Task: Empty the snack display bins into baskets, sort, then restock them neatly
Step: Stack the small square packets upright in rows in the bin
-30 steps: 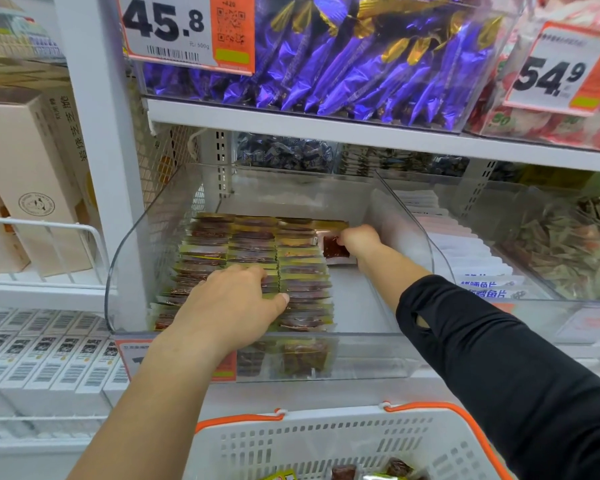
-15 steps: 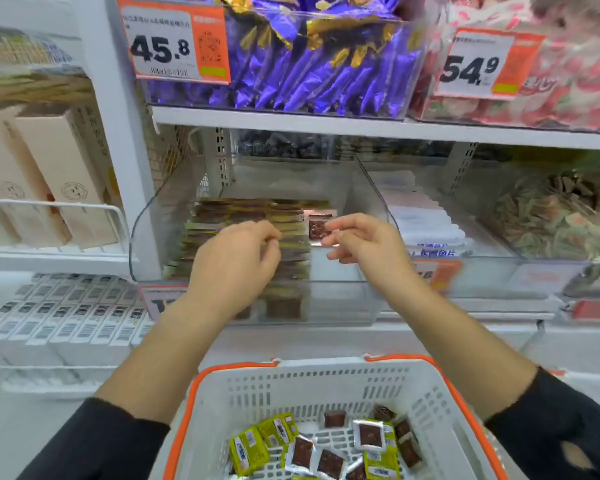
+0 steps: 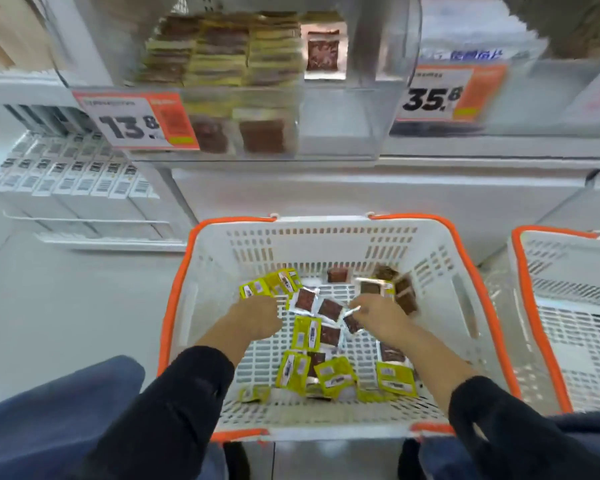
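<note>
Down in the basket (image 3: 326, 237) | both hands dropped from the display bin (image 3: 378, 98) a second earlier | left hand (image 3: 257, 317) curled, grip unclear | right hand (image 3: 378, 315) pinched a snack packet (image 3: 352, 322) | bin partly restocked, more loose packets left.

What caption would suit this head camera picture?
Both hands, left and right, reach into the basket of loose snack packets below the half-stocked bin.

The basket (image 3: 329, 237) stands on the floor below the shelf bin (image 3: 343, 133). Loose snack packets (image 3: 307, 332) lie inside it. A second basket (image 3: 568, 306) stands just to its right.
</note>
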`<control>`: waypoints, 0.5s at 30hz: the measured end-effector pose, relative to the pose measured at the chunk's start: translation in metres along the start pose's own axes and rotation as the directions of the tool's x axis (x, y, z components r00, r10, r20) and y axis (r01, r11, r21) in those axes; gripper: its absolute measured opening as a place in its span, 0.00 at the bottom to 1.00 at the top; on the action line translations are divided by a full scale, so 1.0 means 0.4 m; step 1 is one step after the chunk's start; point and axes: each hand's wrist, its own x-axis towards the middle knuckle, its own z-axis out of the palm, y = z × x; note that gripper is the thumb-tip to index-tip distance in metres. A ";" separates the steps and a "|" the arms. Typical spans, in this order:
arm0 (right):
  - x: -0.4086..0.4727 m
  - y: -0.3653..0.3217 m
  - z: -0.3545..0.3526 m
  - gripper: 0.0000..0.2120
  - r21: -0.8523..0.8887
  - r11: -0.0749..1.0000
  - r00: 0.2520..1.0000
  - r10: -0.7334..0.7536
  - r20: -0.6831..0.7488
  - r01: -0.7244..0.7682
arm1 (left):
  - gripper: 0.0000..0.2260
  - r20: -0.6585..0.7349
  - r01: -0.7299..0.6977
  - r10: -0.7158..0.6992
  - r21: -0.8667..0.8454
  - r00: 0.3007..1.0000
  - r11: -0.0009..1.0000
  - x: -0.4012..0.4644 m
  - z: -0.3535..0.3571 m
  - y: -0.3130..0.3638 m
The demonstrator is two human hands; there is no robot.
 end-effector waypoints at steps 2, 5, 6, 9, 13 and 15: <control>0.018 0.078 0.067 0.17 -0.171 0.984 0.968 0.092 0.235 -0.052 | 0.19 0.188 0.024 -0.023 -0.002 0.982 1.000 0.043 0.089 -0.013; 0.029 0.153 0.151 0.25 -0.220 0.971 0.916 0.169 0.364 -0.092 | 0.18 0.263 0.123 -0.106 -0.050 0.959 0.991 0.092 0.200 -0.021; 0.032 0.166 0.174 0.26 -0.208 0.972 0.924 0.177 0.338 -0.110 | 0.17 0.219 0.155 -0.133 -0.086 0.967 0.984 0.100 0.216 -0.021; 0.070 0.154 0.207 0.23 -0.194 0.976 0.973 0.139 0.181 -0.104 | 0.23 -0.104 0.210 -0.241 -0.250 0.965 0.945 0.134 0.211 -0.018; 0.163 0.099 0.202 0.24 0.001 0.992 0.985 0.121 -0.126 -0.122 | 0.27 -0.288 0.222 -0.410 -0.514 0.865 0.829 0.211 0.136 -0.025; 0.204 0.086 0.200 0.28 0.052 0.982 0.973 0.185 -0.136 -0.180 | 0.29 -0.217 0.259 -0.509 -0.659 0.833 0.706 0.260 0.118 -0.045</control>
